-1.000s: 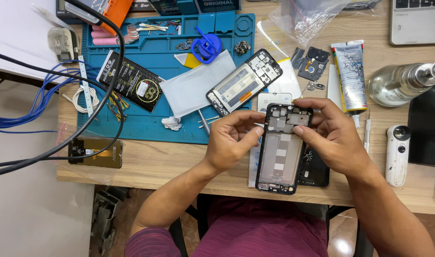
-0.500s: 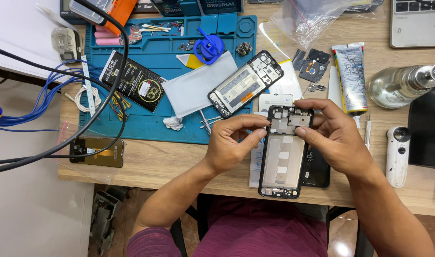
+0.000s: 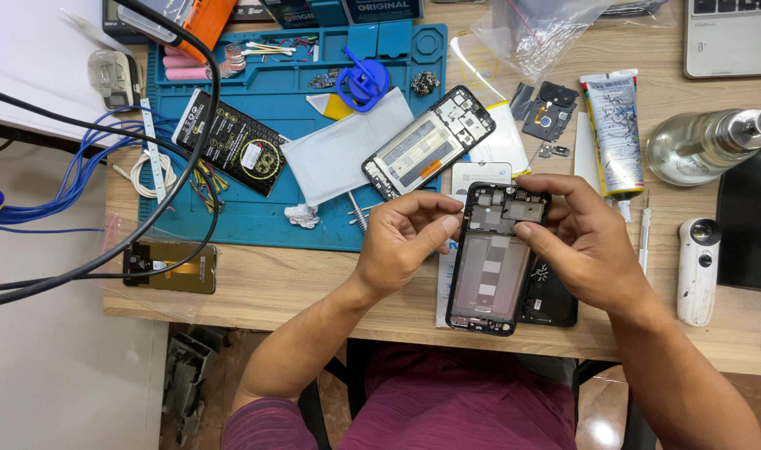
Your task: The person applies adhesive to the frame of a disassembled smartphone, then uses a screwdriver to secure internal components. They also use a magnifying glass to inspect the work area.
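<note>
phone frame [image 3: 495, 258] sits lengthwise over the near edge of the wooden desk [image 3: 314, 287], gutted, top end away from the body, held up between both hands. left hand [image 3: 401, 246] pinches the frame's upper left edge, thumb and forefinger closed on the rim near the top corner, other fingers curled under. right hand [image 3: 585, 246] wraps the upper right side, fingers arched over the top edge, thumb pressing down on the top section by the camera cutout; so both hands are clamped on the frame, grips at the top third, lower two thirds hanging free of any finger. under it: white sheet and a black back cover [image 3: 551, 300] partly hidden beneath the frame and right hand. just beyond the fingertips a second disassembled phone [image 3: 430, 142] lies diagonal, half on the blue work mat [image 3: 255, 208]. blue suction cup [image 3: 362, 83] on the mat further back. glue tube [image 3: 612, 133] right of the hands, glass bottle [image 3: 705, 146] past it, small white cylindrical device [image 3: 695, 271] near the right wrist
</note>
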